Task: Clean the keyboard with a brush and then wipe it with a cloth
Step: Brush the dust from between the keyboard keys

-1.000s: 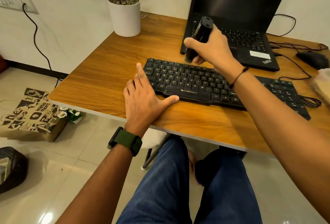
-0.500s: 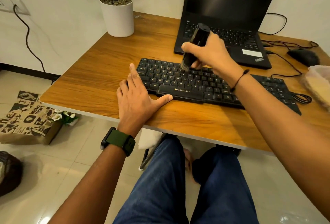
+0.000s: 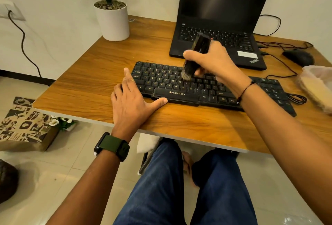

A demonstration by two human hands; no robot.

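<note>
We note the right hand (image 3: pixel 213 59) clamped round the brush (image 3: pixel 195 56), bristles down on the keyboard (image 3: pixel 179 88) mid-rows. The keyboard lies on the desk (image 3: pixel 89 74) before the laptop (image 3: pixel 221 18). Left hand (image 3: pixel 131 102) rests flat, fingers straight, at the keyboard's left end.

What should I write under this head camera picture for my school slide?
Right hand sweeps a black brush over the keyboard while the left hand steadies its edge.

A black keyboard (image 3: pixel 212 88) marked ZEBRONICS lies flat across the desk's middle. A black brush (image 3: pixel 195 58) stands over its centre keys, handle leaning toward one o'clock, bristles touching the keys.
</note>
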